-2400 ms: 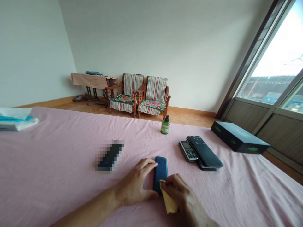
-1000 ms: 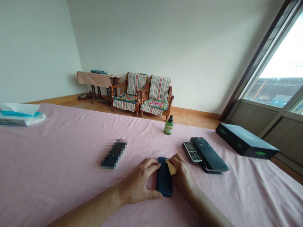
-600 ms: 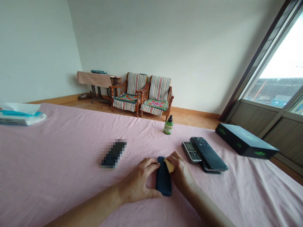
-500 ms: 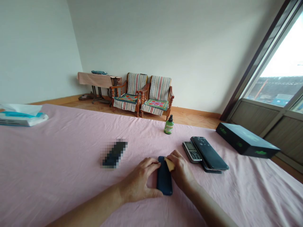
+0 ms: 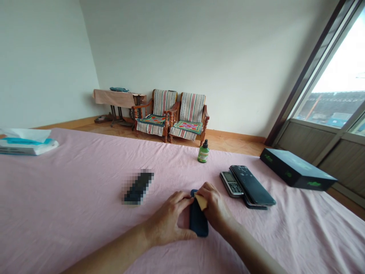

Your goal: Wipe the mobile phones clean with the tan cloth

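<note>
A dark blue phone (image 5: 199, 220) lies flat on the pink sheet, partly covered by my hands; whether it wears a case I cannot tell. My left hand (image 5: 170, 219) steadies it from the left, fingers at its upper edge and thumb at its lower end. Pinched in my right hand (image 5: 214, 201) is a small yellowish cloth (image 5: 201, 202), pressed on the phone's upper part. Left of my hands lies a dark, pixelated oblong object (image 5: 138, 187). To the right, a keypad phone (image 5: 231, 184) leans against a stack with a large dark phone (image 5: 252, 184) on top.
A green spray bottle (image 5: 203, 151) stands upright beyond my hands. A black box (image 5: 296, 169) sits at the right far edge of the pink sheet (image 5: 85, 182), and a tissue pack (image 5: 37, 146) lies at the far left. Two wooden chairs (image 5: 188, 127) stand by the wall behind.
My right hand has slid the yellowish cloth a little to the left across the phone's upper part. My left hand keeps its hold on the phone.
</note>
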`<state>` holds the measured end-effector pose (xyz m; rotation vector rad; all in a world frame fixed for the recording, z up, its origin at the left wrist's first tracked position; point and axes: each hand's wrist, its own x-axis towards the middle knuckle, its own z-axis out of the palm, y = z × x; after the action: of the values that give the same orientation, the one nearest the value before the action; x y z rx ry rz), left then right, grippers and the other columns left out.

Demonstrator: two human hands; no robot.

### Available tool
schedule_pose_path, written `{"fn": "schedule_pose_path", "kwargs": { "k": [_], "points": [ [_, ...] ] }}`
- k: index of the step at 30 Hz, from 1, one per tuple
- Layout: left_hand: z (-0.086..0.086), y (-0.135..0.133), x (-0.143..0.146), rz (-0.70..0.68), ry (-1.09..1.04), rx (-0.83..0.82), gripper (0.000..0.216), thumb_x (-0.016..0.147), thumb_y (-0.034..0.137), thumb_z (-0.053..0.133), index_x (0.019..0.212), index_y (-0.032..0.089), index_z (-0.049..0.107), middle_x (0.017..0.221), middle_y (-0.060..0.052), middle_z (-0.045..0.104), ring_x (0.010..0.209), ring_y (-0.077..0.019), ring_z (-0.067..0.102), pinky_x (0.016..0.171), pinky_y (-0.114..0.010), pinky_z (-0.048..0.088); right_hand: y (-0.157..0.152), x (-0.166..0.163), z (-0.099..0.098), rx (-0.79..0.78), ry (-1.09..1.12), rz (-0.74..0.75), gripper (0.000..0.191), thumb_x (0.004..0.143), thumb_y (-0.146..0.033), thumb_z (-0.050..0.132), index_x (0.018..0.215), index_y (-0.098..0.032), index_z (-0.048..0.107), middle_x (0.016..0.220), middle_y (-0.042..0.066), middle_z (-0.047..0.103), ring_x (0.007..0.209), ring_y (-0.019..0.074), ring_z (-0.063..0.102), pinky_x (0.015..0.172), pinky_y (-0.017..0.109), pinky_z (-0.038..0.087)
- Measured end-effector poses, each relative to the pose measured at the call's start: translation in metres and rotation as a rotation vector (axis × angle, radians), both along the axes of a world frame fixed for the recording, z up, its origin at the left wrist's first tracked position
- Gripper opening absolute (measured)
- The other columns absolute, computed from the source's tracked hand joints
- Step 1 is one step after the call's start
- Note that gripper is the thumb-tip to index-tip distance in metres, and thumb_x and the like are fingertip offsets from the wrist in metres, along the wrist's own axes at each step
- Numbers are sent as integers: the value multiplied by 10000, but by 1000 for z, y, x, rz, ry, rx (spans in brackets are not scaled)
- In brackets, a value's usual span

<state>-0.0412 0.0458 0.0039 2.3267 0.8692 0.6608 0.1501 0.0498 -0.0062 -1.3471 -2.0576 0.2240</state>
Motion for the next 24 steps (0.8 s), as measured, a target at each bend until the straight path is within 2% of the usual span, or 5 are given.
{"fn": "schedule_pose_path", "kwargs": {
  "k": [6,12,17,24],
  "points": [
    [3,-1,1,-7,-3,-12,740,622,447,808,1266,207,534,1283,-93,511,1187,-292,473,1042,-415,380,3,-3,-4,17,46,-7,174,805,-23,540,749,-164,624,799,35,546,774,171,515,672,259,391],
    [-1,0,2,30,0,0,751,595,445,825,1234,184,529,1270,-108,527,1186,-300,475,1039,-442,384,3,-3,-4,7,35,15,214,776,19,528,736,-167,628,777,24,543,760,160,522,652,241,394],
    [-1,-1,2,37,16,5,740,594,437,829,1221,178,534,1272,-107,521,1189,-293,474,1045,-433,382,6,-5,-1,8,18,8,190,798,-20,542,747,-173,643,806,33,553,794,170,525,688,255,403],
    [-3,-1,2,71,-20,-2,752,574,462,827,1217,227,518,1255,-94,524,1186,-312,474,1042,-468,371,1,-5,4,-1,-27,25,231,774,13,536,728,-184,648,783,27,550,777,166,526,671,247,404]
  ]
}}
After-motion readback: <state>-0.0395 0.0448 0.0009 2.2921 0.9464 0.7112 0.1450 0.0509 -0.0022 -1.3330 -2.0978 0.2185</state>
